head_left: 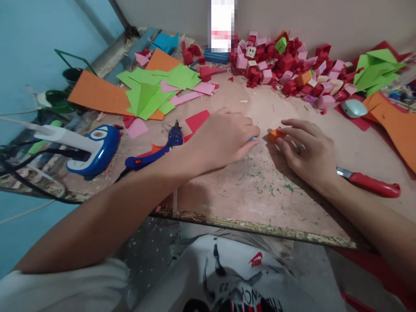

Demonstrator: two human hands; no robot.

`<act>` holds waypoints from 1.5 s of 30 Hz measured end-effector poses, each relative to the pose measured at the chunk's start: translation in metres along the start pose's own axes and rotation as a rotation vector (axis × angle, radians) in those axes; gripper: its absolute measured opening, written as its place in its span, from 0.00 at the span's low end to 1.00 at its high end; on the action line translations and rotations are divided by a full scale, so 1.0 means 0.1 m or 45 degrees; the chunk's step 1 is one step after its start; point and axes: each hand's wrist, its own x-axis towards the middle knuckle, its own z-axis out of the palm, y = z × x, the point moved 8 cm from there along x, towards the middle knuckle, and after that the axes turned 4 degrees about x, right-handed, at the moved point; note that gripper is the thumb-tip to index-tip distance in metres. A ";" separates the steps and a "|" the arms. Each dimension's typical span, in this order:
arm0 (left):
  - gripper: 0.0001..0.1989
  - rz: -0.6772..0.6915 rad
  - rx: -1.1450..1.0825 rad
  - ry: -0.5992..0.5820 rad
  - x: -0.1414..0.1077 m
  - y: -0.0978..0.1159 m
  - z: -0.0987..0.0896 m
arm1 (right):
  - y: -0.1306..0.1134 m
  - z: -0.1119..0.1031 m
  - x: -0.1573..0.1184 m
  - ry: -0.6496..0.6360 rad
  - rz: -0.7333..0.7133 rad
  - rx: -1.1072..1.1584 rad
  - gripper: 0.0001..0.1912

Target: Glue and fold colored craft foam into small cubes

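Note:
My left hand (pixel 229 136) rests low over the table, its fingers closed together. A bit of something small and blue (pixel 251 138) shows between the fingertips; the rest of it is hidden. Opposite it, my right hand (pixel 307 149) pinches a small folded orange paper piece (pixel 274 134) between thumb and fingers. A small gap separates the two hands. Beside my right wrist lies a red-handled knife (pixel 373 183), its blade partly hidden. Behind my left forearm a blue hot glue gun (pixel 147 156) lies near a red paper square (pixel 197 120).
Many red and pink paper cubes (pixel 286 63) are heaped along the wall. Green paper sheets (pixel 152 93) and an orange sheet (pixel 100 95) cover the back left. A blue-and-white power socket (pixel 102 149) with cables stands left. A pale computer mouse (pixel 354 108) sits right, before more green paper (pixel 378 69).

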 end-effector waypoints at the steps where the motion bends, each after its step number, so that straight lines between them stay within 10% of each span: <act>1: 0.16 0.002 -0.006 0.012 0.00 0.00 0.00 | 0.00 0.00 0.01 0.002 0.007 -0.001 0.10; 17: 0.20 -0.162 -0.851 0.090 0.04 0.00 0.21 | 0.00 0.14 -0.02 -0.241 0.187 0.621 0.31; 31: 0.13 -0.489 -1.482 0.288 0.01 -0.06 0.19 | 0.01 0.27 -0.09 -0.211 0.553 1.371 0.27; 45: 0.15 -0.532 -1.587 0.261 -0.01 -0.04 0.24 | 0.05 0.34 -0.12 -0.235 0.612 1.495 0.22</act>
